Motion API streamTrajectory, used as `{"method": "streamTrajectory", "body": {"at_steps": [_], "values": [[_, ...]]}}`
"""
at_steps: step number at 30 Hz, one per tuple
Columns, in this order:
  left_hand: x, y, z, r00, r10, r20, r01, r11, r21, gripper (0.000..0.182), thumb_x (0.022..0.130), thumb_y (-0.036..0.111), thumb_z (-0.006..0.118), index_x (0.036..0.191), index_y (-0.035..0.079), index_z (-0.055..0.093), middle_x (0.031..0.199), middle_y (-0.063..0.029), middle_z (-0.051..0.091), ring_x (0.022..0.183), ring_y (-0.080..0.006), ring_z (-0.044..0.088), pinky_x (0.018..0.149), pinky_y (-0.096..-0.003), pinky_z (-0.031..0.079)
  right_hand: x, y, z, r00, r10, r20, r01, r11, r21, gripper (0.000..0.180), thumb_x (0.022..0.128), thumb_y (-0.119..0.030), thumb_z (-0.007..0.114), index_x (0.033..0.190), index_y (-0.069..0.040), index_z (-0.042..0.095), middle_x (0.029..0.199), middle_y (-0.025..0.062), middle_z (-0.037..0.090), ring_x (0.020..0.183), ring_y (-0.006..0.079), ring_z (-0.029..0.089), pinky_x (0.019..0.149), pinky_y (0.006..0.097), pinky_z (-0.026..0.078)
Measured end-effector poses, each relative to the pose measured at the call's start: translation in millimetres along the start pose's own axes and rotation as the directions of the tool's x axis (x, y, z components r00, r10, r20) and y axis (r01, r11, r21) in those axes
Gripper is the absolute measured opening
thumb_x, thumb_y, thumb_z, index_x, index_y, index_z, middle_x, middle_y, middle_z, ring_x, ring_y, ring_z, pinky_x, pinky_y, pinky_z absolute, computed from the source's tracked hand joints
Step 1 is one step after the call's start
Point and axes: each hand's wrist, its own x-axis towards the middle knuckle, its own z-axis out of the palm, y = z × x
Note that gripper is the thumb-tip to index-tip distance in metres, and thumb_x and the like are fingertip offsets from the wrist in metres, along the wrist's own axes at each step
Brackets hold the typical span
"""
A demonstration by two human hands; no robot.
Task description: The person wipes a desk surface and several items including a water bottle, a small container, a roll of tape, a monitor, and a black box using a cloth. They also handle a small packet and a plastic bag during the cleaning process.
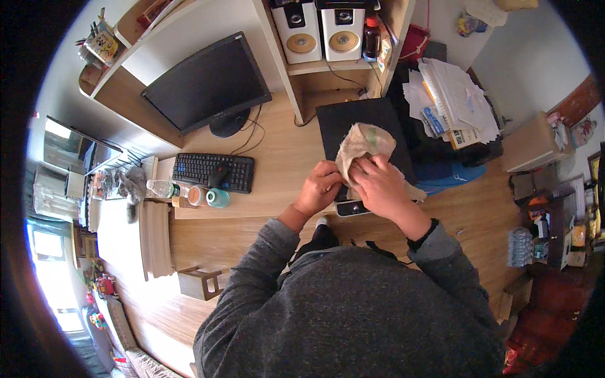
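Observation:
A beige cloth (371,137) with a faint green mark lies bunched over a black, flat-topped box-like case (331,120) at the right end of the desk. My left hand (323,183) pinches the left edge of the cloth between curled fingers. My right hand (380,184) presses into a fold of the cloth, its fingertips partly hidden there. Part of the cloth hangs out to the right, beyond my right wrist. Below my hands shows the case's silver-edged front (352,208), with a round knob or button.
Left on the desk (279,141) are a monitor (210,80), a keyboard (194,167) with a mouse (218,176) on it, a plastic bottle (160,188) and a teal cup (218,198). White speakers (342,35) stand on the shelf behind. Papers (456,99) are piled at right.

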Motion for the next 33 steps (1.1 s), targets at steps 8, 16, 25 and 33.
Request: {"method": "streamTrajectory", "body": {"at_steps": [8,16,25,33], "values": [[2,-3,3,1.0,-0.021,-0.007,0.021,0.997,-0.077,0.02,0.071,-0.009,0.068,0.084,0.006,0.069,0.091,-0.0066,0.063,0.098,-0.0274,0.061,0.082,-0.0371,0.05,10,41,5,0.985,0.171,-0.035,-0.169,0.985,0.038,0.027,0.082,-0.004,0.058,0.109,-0.005,0.061,0.118,0.0136,0.056,0.11,0.0407,0.049,0.094,0.0455,0.046],[5,1,-2,0.994,-0.108,0.01,0.109,0.987,-0.12,0.02,0.076,-0.007,0.065,0.093,0.003,0.067,0.105,-0.0131,0.061,0.098,-0.0276,0.061,0.082,-0.0348,0.051,2,93,4,0.915,0.392,-0.099,-0.393,0.919,0.008,0.027,0.083,-0.004,0.061,0.11,-0.003,0.062,0.119,0.0164,0.056,0.109,0.0409,0.049,0.094,0.0457,0.045],[49,3,18,0.785,-0.587,0.197,0.619,0.76,-0.201,0.06,0.091,0.02,0.067,0.137,-0.005,0.037,0.121,-0.0216,0.057,0.091,-0.022,0.063,0.075,-0.0331,0.053,2,75,18,0.933,0.311,-0.18,-0.276,0.94,0.199,0.021,0.082,-0.002,0.06,0.103,-0.001,0.062,0.112,0.0189,0.057,0.107,0.0419,0.05,0.088,0.0488,0.045],[76,19,3,0.71,-0.675,0.2,0.595,0.422,-0.684,0.034,0.084,0.014,0.071,0.109,0.0,0.052,0.095,-0.0089,0.064,0.086,-0.0194,0.063,0.076,-0.0334,0.052,-3,71,-7,0.817,0.305,-0.489,-0.169,0.938,0.302,0.026,0.086,-0.004,0.06,0.113,-0.003,0.061,0.109,0.0165,0.059,0.099,0.0386,0.054,0.086,0.0463,0.045]]}}
